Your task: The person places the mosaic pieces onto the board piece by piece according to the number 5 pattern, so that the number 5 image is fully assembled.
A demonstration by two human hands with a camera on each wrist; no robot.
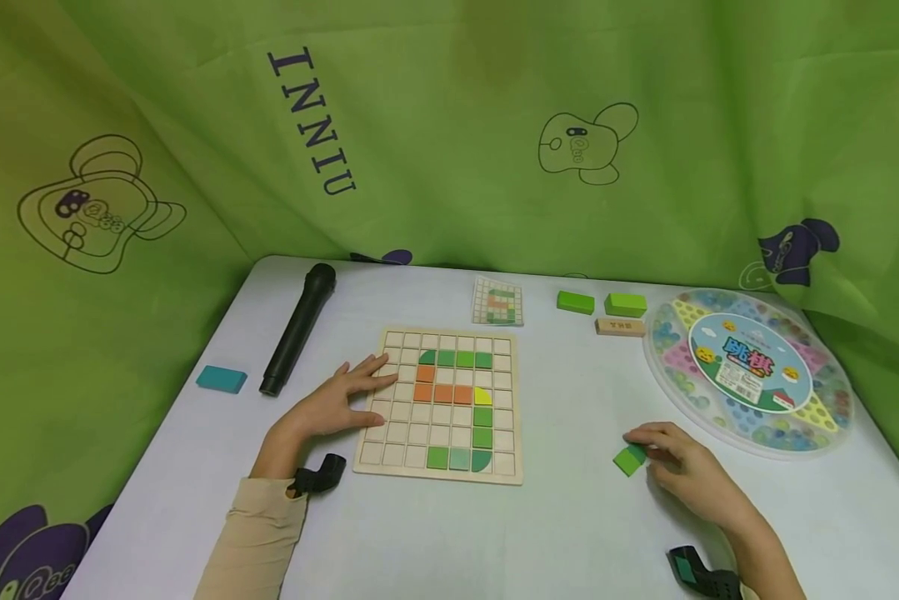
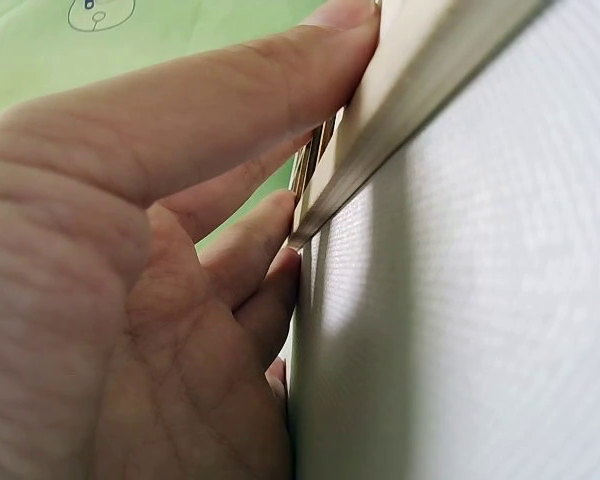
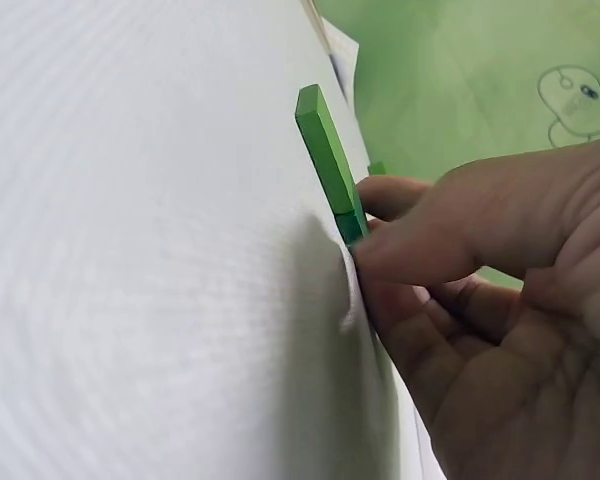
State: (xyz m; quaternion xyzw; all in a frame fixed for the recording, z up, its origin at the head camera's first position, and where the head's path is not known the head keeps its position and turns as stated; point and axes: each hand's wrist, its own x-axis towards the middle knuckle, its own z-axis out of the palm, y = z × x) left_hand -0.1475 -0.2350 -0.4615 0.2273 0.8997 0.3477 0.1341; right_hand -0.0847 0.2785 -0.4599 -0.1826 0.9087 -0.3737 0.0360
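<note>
A square wooden grid board (image 1: 400, 414) lies on the white table, with green, orange and yellow tiles set in several of its cells. Over its left edge rests my left hand (image 1: 337, 400), fingers spread; in the left wrist view the thumb (image 2: 280, 85) touches the board's rim (image 2: 380, 150). To the right of the board, my right hand (image 1: 685, 475) pinches a dark green tile (image 3: 350, 226) between thumb and fingers. A lighter green tile (image 1: 629, 461) lies end to end with it, nearer the board. The fingers partly hide the darker tile.
Behind the board lies a pattern card (image 1: 497, 302). Two green blocks (image 1: 575, 302) and a wooden block (image 1: 619, 327) sit by a round Chinese checkers set (image 1: 749, 367) at right. On the left are a black microphone (image 1: 299, 325) and a teal block (image 1: 222, 379).
</note>
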